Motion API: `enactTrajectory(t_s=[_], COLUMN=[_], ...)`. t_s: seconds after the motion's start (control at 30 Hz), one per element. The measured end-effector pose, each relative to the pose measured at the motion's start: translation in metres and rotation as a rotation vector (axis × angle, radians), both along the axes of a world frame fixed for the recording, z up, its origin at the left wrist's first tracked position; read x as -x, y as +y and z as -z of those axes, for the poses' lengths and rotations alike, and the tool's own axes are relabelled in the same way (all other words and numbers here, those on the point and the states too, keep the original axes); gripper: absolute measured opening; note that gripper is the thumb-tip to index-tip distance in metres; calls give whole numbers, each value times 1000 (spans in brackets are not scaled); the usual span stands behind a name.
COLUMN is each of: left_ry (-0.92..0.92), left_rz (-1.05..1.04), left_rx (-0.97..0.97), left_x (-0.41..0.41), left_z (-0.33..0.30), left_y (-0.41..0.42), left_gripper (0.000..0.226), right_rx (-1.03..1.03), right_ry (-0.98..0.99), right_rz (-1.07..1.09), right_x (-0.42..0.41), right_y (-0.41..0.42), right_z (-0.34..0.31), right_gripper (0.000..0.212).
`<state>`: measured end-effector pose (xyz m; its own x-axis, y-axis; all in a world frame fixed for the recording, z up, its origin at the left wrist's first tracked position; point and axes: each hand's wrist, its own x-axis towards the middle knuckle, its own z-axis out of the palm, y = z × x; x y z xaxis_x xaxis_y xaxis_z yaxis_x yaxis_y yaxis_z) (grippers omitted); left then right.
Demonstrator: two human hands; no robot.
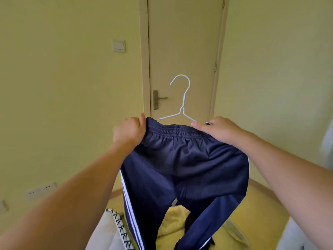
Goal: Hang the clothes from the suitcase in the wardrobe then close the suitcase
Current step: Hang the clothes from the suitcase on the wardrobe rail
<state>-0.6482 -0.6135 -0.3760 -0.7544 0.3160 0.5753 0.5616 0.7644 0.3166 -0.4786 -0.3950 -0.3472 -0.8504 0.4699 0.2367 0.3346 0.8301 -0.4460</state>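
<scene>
Mid-frame, the left hand (128, 131) and right hand (219, 129) each grasp the trousers (182, 170) by the waistband, with the hanger (182, 105) poking up behind.

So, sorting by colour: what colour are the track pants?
Navy blue track pants with white side stripes, in the head view.

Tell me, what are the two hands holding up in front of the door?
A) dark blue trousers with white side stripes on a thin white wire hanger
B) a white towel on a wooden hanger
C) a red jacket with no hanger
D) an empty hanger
A: the left hand and right hand grip the waistband of the dark blue trousers, with the wire hanger rising behind it.
</scene>
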Motion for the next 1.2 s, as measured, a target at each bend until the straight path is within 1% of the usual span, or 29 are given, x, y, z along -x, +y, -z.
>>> enactTrajectory(t_s=[0.13, 0.2, 0.27, 0.43, 0.5, 0.57, 0.6, 0.67, 0.73, 0.8, 0.87, 0.93, 1.07, 1.2], left_ry=[79, 140, 190, 145, 159, 175, 162, 78, -7, -113, -150, -147, -145, -158], left_rz=[42, 69, 105, 294, 395, 563, 666, 803, 936, 1089, 1199, 1274, 1287, 1232], left_rx=[-93, -75, -45, -110, -91, -68, -73, -66, -64, -38, 22, 33, -3, -4], left_x=[-14, -26, -40, -100, -132, -169, -194, -235, -286, -336, -375, -412, -466, -496], left_z=[-31, -47, -63, -98, -106, -111, -114, -119, -123, -123, -122, -119, -115, -114], left_y=[34, 49, 65, 111, 133, 161, 177, 197, 219, 244, 268, 299, 353, 409], left_gripper=[56, 59, 56, 59, 55, 38, 31, 27, 28, 23, 18, 21, 15, 9], right_rx=[-128, -203, -264, -383, -423, -459, -474, -482, -438, -386, -400, -455, -480, -363], right_ry=[77, 87, 89, 54, 12, -2, 8, -8, -41, -57, -39, -21, -44, -50], right_rz=[150, 260, 368, 578, 672, 779, 847, 953, 1034, 1095, 1134, 1175, 1171, 1091], right_x=[-34, -53, -76, -158, -199, -248, -277, -324, -378, -427, -466, -500, -549, -567], right_y=[8, 13, 16, 22, 28, 35, 38, 40, 44, 53, 64, 80, 116, 172], right_z=[-35, -50, -62, -86, -96, -103, -106, -106, -103, -98, -93, -88, -91, -97], right_gripper=[66, 71, 75, 84, 90, 97, 97, 87, 77, 66, 58, 51, 47, 40])
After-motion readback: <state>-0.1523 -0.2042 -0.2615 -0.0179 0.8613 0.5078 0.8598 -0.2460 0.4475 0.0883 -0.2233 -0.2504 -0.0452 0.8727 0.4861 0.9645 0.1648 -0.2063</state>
